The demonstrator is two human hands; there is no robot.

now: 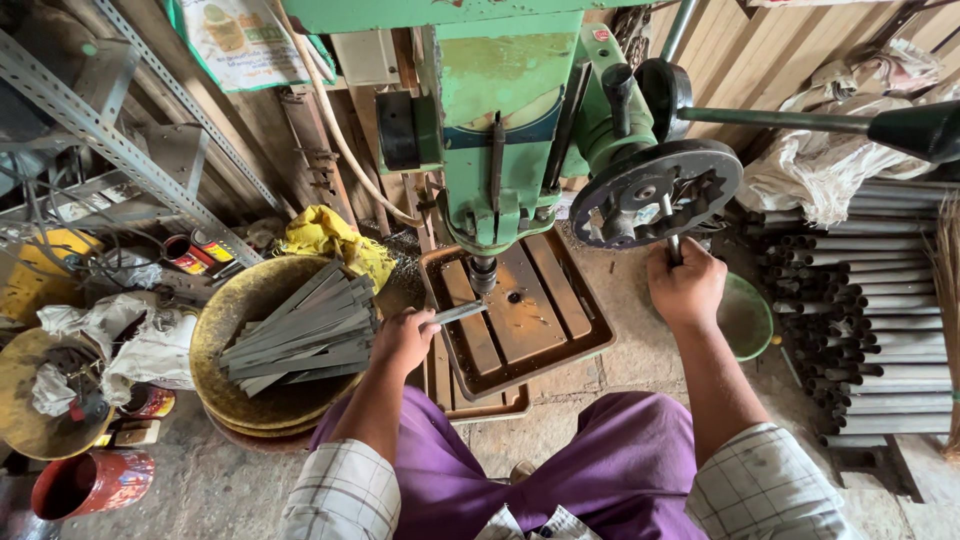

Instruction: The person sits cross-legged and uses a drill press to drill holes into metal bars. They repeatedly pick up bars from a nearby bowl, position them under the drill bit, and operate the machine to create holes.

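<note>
Head view: left hand [402, 340] grips metal strip [457, 313] over rusty table [560, 340] edge; right hand [686, 285] clenched round feed handle [673, 235].

Single view, head-mounted: the scene is looked down on steeply from above the seated person's lap, facing 12 o'clock toward the green drill press [510, 120]. Close range; its rusty work plate [520, 315] is centred, and the floor is seen all round.
</note>
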